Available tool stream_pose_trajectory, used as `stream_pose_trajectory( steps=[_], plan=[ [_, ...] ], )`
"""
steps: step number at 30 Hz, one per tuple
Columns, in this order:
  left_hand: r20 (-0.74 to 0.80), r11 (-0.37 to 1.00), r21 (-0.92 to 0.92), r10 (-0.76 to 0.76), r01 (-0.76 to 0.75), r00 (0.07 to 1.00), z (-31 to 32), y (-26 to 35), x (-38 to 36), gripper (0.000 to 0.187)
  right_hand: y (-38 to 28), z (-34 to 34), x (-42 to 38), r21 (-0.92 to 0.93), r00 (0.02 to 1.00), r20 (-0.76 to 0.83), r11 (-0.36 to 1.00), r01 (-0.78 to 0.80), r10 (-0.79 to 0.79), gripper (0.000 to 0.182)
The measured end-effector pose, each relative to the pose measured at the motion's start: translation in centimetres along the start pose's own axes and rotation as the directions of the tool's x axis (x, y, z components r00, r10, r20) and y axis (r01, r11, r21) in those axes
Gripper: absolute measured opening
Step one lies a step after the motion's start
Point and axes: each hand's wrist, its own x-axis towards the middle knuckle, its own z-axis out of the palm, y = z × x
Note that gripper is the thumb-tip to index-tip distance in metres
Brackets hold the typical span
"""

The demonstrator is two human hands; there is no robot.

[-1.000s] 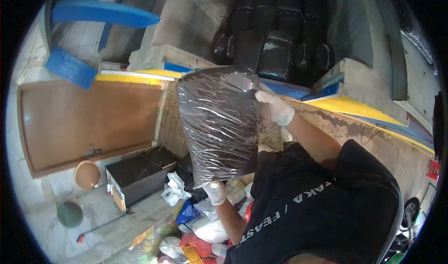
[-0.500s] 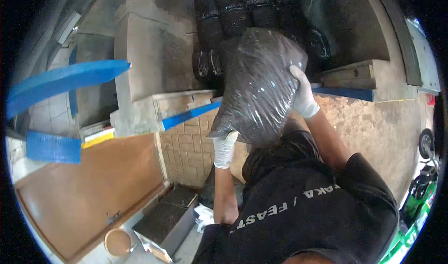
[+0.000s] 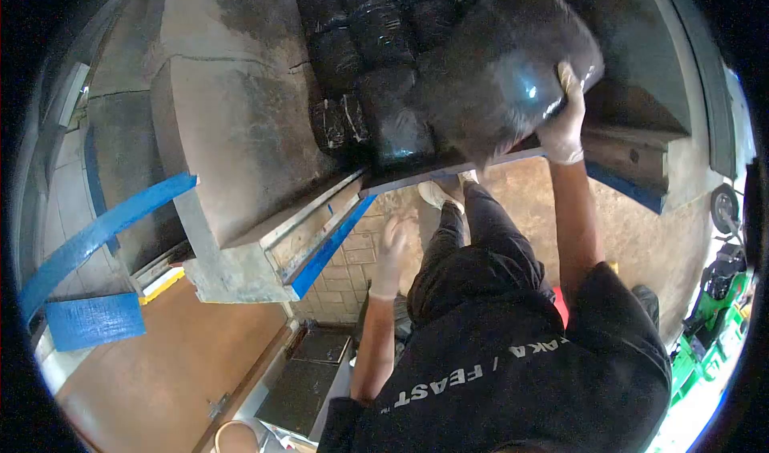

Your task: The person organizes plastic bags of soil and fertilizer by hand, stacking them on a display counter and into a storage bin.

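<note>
A large, full black plastic bag (image 3: pixel 505 76) lies tilted over the front right of several packed black bundles (image 3: pixel 376 32). At its right edge my gloved right hand (image 3: pixel 566 124) grips it, the thumb on top of the shiny film and the other fingers hidden underneath. My left hand (image 3: pixel 391 253), in a white glove, is away from the bag, above the paved floor near my legs. Motion smears its fingers, and I see nothing held in it.
Concrete ledges with blue-painted edges (image 3: pixel 332 249) flank the bundles left and right. A curved blue bar (image 3: pixel 104 233) juts out at left, above a brown door (image 3: pixel 184 365). A dark-topped box (image 3: pixel 300 389) stands low left; a green vehicle (image 3: pixel 705 333) is at far right.
The bag has moved up and right, onto the bundles. My left hand has let go of it and dropped back, while my right hand stays on the bag. The view has shifted.
</note>
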Motion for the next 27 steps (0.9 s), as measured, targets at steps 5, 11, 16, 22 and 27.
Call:
stream_pose_trajectory(
  steps=[5, 11, 16, 22, 27],
  plan=[
    [-0.273, 0.835, 0.545, 0.095, 0.073, 0.957, -10.3, -5.4, -5.2, 0.043, -1.6, 1.5, 11.7, -0.286, 0.972, 0.151, 0.933, 0.218, -0.181, 0.043],
    [-0.754, 0.617, -0.591, -0.193, -0.52, 0.628, -3.7, 10.5, -5.7, 0.083, -0.7, 4.4, 26.4, -0.293, 0.831, 0.55, 0.913, 0.283, -0.081, 0.077],
    [-0.605, 0.484, -0.701, -0.013, -0.524, 0.796, -4.4, 10.7, -6.4, 0.096, 5.3, 5.3, 35.6, -0.425, 0.785, 0.609, 0.883, 0.198, 0.117, 0.087],
    [-0.676, 0.587, -0.646, -0.143, -0.488, 0.722, -3.7, 12.0, -6.0, 0.107, 15.3, -0.6, 43.7, -0.496, 0.83, 0.434, 0.862, -0.103, 0.349, 0.082],
    [-0.585, 0.668, -0.615, -0.031, -0.419, 0.81, -3.5, 12.6, -5.5, 0.109, 27.3, -14.0, 49.7, -0.738, 0.728, 0.597, 0.586, 0.335, 0.336, 0.049]
  ],
)
